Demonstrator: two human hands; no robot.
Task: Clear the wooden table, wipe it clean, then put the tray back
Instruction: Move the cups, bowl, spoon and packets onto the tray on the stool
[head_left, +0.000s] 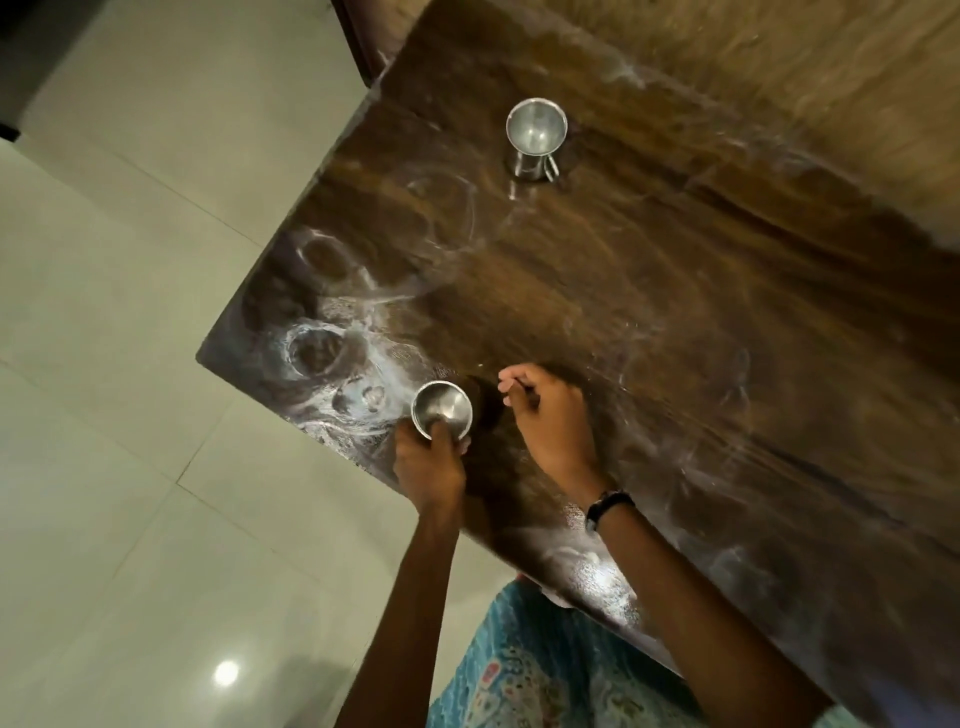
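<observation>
A dark wooden table (675, 322) runs diagonally through the view, marked with white rings and smears near its left corner. My left hand (428, 462) grips a small steel cup (441, 408) by its side, just above the table's near edge. My right hand (550, 415) hovers to the right of that cup, fingers curled with the fingertips pinched together; I cannot make out anything in them. A second steel cup with a handle (535, 137) stands upright farther up the table. No tray is in view.
Pale tiled floor (130, 364) lies to the left of and below the table. A dark post (358, 36) stands at the table's far corner. Patterned teal cloth (545, 675) on my body shows at the bottom. A black band (610, 506) circles my right wrist.
</observation>
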